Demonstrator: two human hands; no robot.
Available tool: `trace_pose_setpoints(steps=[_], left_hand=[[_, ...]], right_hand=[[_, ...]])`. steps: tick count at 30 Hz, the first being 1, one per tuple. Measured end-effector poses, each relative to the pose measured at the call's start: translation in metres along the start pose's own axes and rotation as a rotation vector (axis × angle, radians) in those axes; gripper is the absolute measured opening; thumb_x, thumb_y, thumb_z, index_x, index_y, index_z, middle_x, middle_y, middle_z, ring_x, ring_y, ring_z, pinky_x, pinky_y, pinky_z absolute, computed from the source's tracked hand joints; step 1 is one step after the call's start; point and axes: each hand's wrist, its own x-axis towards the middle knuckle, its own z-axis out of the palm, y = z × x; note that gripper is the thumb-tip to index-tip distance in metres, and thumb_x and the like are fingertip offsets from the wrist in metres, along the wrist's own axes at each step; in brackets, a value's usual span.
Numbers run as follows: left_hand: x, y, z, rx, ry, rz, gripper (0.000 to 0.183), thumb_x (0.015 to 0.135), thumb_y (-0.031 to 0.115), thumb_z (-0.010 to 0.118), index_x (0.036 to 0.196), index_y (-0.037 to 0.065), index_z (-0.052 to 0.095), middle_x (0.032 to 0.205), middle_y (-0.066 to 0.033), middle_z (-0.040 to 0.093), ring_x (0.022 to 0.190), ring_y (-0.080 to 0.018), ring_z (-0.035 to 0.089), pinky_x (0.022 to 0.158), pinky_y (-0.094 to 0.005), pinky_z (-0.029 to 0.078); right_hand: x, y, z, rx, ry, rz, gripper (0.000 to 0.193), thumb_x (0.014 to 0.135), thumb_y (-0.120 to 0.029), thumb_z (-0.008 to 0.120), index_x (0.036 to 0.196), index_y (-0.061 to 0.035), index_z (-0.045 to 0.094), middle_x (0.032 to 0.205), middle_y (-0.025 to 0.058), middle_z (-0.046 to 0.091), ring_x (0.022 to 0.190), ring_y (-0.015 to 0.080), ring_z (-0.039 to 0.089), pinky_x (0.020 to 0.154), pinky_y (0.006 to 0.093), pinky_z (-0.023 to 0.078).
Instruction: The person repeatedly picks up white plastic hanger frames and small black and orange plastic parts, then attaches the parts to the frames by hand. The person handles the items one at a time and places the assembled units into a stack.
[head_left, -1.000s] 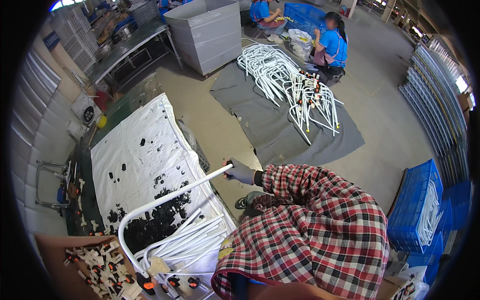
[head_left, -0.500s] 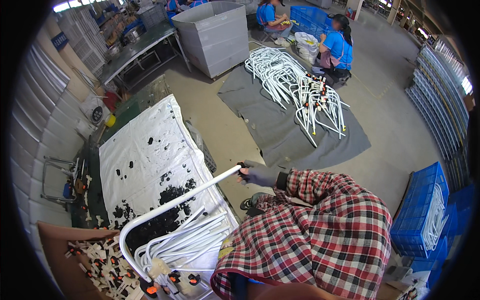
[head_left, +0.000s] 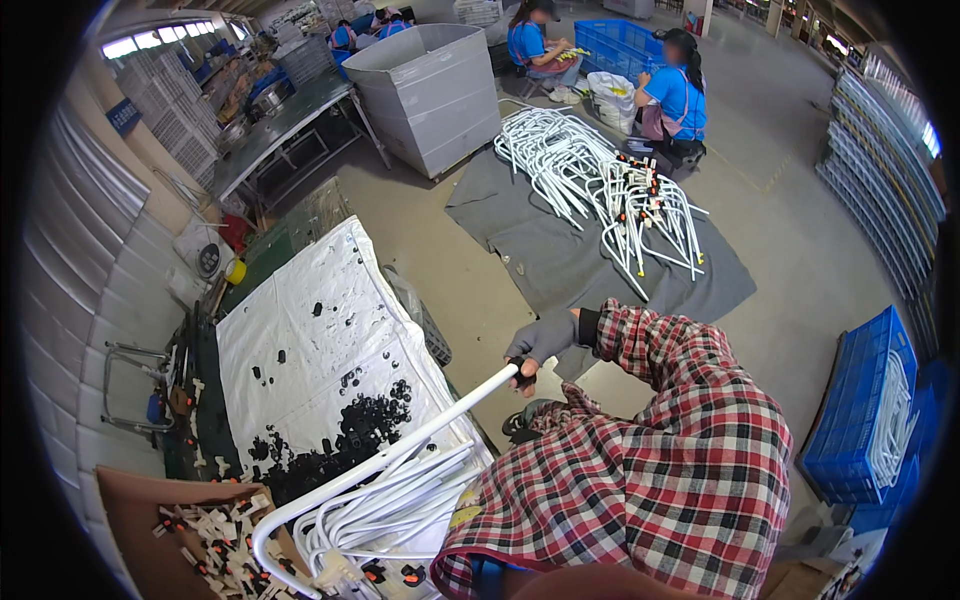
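Note:
My right hand [head_left: 541, 345], in a grey fingerless glove, is closed at the upper end of a white bent metal tube [head_left: 440, 425]. A black piece [head_left: 522, 372] sits at that end, against my fingers. The tube slants down to the left and curves round near the lower edge, where a pale fitting [head_left: 338, 573] lies close to its other end. My left hand cannot be made out. Below the held tube lies a bundle of similar white tubes [head_left: 400, 497], beside a pile of small black caps [head_left: 365, 420] on a white sheet [head_left: 290, 310].
A cardboard box [head_left: 130, 505] holds several white-and-black clips at lower left. More white tubes [head_left: 560, 160] lie on a grey floor cloth [head_left: 500, 210]. A large grey bin [head_left: 430, 100] stands behind. Two people in blue sit far off; a blue crate [head_left: 835, 440] stands right.
My right hand and the tube's capped end have moved slightly right and down. The view has shifted a little, and the tube's lower bend sits nearer the bottom edge.

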Motion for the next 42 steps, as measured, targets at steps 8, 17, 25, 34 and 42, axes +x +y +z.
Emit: trace_pose_setpoints(steps=[8,17,25,34,42], left_hand=[[0.009,0.014,0.053,0.036,-0.232,0.026,0.019,0.089,0.008,0.067,0.101,0.003,0.053,0.086,-0.0016,0.054,0.078,-0.0128,0.05,0.075,-0.0271,0.045],[0.019,0.041,0.125,0.108,-0.5,0.093,0.024,0.087,0.005,0.069,0.107,0.001,0.057,0.086,-0.0014,0.057,0.075,-0.0116,0.05,0.069,-0.0259,0.044],[0.031,0.025,0.113,0.18,-0.546,0.119,0.029,0.086,0.004,0.071,0.113,0.0,0.06,0.087,-0.0013,0.059,0.072,-0.0105,0.051,0.064,-0.0248,0.044],[0.002,0.104,0.157,0.204,-0.721,0.294,0.03,0.085,0.002,0.073,0.113,-0.001,0.063,0.084,0.0023,0.059,0.069,-0.0097,0.05,0.06,-0.0254,0.043],[-0.007,0.151,0.196,-0.133,-0.996,-0.088,0.059,0.083,0.023,0.076,0.127,0.005,0.042,0.093,-0.0046,0.054,0.054,-0.0105,0.05,0.046,-0.0224,0.041]], right_hand=[[0.036,0.004,0.059,-0.585,-0.03,-0.075,0.047,0.094,-0.045,0.064,0.107,0.0007,0.066,0.097,0.0098,0.073,0.089,0.0171,0.068,0.078,0.033,0.051],[0.053,0.001,0.068,-0.764,0.555,-0.148,0.04,0.09,-0.047,0.064,0.088,-0.008,0.067,0.075,0.0034,0.071,0.072,0.0239,0.066,0.067,0.038,0.047],[0.051,-0.022,0.084,-0.738,0.517,-0.233,0.04,0.091,-0.046,0.063,0.085,-0.007,0.069,0.078,0.0021,0.072,0.073,0.0212,0.066,0.068,0.0359,0.047],[0.098,-0.124,0.081,-1.236,0.744,-0.529,0.032,0.087,-0.041,0.066,0.085,-0.0107,0.059,0.061,0.007,0.058,0.061,0.0338,0.06,0.061,0.0433,0.045],[0.158,-0.19,0.131,-1.78,0.283,-0.74,0.017,0.075,-0.032,0.072,0.07,-0.0164,0.07,0.065,0.0012,0.065,0.069,0.0239,0.065,0.071,0.0369,0.048]])
